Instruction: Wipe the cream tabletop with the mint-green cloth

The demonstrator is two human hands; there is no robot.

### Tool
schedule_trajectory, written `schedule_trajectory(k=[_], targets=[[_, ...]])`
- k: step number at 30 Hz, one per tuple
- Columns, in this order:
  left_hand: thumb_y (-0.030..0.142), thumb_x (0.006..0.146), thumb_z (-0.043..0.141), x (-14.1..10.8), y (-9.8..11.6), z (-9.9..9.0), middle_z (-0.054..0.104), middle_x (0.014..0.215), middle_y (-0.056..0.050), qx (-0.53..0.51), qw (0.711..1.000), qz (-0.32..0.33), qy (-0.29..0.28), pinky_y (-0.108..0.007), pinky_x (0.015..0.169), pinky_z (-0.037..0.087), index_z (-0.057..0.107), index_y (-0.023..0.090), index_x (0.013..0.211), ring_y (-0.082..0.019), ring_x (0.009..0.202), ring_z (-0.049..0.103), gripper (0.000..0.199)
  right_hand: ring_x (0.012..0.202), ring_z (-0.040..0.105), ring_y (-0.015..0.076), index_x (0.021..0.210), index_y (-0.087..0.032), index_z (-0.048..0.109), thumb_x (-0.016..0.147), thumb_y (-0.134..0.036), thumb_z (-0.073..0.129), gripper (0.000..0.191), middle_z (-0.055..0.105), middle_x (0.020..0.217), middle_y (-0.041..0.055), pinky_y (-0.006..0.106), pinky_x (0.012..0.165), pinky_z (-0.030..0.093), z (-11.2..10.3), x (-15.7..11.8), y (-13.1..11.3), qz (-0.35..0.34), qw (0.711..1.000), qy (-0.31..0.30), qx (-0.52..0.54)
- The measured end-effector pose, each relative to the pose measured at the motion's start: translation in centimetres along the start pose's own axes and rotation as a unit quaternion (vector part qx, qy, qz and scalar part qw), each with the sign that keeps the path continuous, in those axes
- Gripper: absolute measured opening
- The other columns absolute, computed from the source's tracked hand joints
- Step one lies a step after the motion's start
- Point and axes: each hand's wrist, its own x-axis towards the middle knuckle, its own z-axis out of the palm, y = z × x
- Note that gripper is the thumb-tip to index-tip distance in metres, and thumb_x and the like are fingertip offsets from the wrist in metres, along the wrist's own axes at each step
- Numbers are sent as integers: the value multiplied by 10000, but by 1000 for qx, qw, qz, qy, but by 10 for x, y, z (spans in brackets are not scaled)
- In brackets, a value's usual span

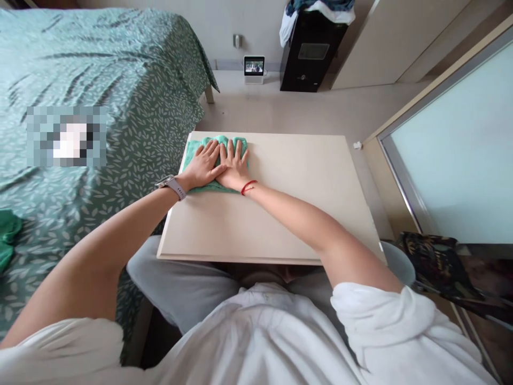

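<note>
A green cloth (pixel 216 186) lies spread on the far left corner of a pale wooden table (pixel 300 187). Pressed flat on the cloth's left part is my left hand (pixel 203 164), its fingers stretched out and a watch on its wrist. Beside it my right hand (pixel 233 167) also lies flat on the cloth, fingers spread, with a red string at the wrist. The left thumb overlaps the right hand. Much of the cloth is hidden under both hands.
A bed with a green leaf-patterned cover (pixel 140 107) stands along the left, with another green cloth (pixel 8 235) on it. Beyond the table are a small screen (pixel 254 68) and a black cabinet (pixel 310 53). A framed glass panel (pixel 457 144) is at right.
</note>
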Motion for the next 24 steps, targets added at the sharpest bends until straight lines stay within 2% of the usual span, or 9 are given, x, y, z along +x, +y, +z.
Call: schedule_trajectory(k=[4, 10, 12, 14, 16, 18, 22, 24], targets=[[665, 1093, 325, -56, 35, 7, 266, 1897, -294, -2, 1000, -18, 6, -640, 1453, 191, 377, -46, 1799, -424, 1811, 213, 1003, 1840, 129, 438, 1887, -72, 255, 1157, -351, 431, 801, 155, 1973, 230, 708, 1459, 170, 4, -58, -10, -18, 1000, -18, 9], [720, 1094, 323, -154, 94, 23, 269, 1879, -319, 9, 998, -55, -4, -650, 1462, 209, 419, -75, 1770, -446, 1804, 214, 1048, 1842, 101, 428, 1889, -100, 250, 1175, -385, 398, 784, 118, 1966, 173, 691, 1470, 185, 13, -149, -25, -58, 996, -60, 12], [727, 1096, 328, -178, 102, 30, 264, 1876, -324, 13, 999, -52, 5, -667, 1458, 217, 428, -74, 1767, -455, 1803, 199, 1049, 1841, 106, 424, 1888, -109, 251, 1160, -377, 424, 796, 132, 1960, 165, 704, 1467, 199, 18, -168, -30, -75, 994, -73, 12], [728, 1096, 336, -191, 100, 34, 265, 1882, -303, 12, 999, -39, 13, -684, 1455, 213, 420, -37, 1785, -449, 1807, 182, 1033, 1842, 125, 400, 1888, -131, 268, 1147, -384, 448, 803, 164, 1956, 155, 687, 1474, 210, 22, -175, -35, -81, 994, -75, 10], [732, 1091, 354, -188, 89, 33, 260, 1894, -276, 7, 1000, -29, 9, -690, 1454, 198, 393, 13, 1814, -436, 1812, 168, 1020, 1844, 140, 377, 1885, -149, 293, 1148, -372, 432, 783, 188, 1959, 139, 663, 1481, 219, 25, -166, -40, -70, 995, -68, 12], [747, 1083, 368, -170, 69, 27, 252, 1901, -274, 2, 1000, -31, -6, -688, 1454, 182, 374, 29, 1826, -436, 1814, 159, 1034, 1844, 134, 384, 1882, -132, 303, 1153, -348, 401, 767, 187, 1965, 137, 676, 1479, 214, 26, -144, -43, -60, 996, -59, 17], [770, 1085, 333, -110, 21, 7, 251, 1898, -318, 2, 999, -35, -16, -697, 1442, 164, 369, -9, 1813, -466, 1811, 163, 1067, 1840, 135, 429, 1879, -77, 290, 1160, -350, 395, 776, 191, 1968, 178, 722, 1462, 192, 21, -77, -42, -64, 997, -35, 22], [763, 1099, 318, -76, -2, -2, 258, 1900, -316, 3, 1000, -29, -8, -690, 1437, 164, 374, 11, 1815, -467, 1814, 155, 1040, 1836, 149, 441, 1874, -58, 293, 1164, -342, 383, 769, 203, 1964, 203, 739, 1451, 189, 18, -40, -40, -62, 998, -15, 27]])
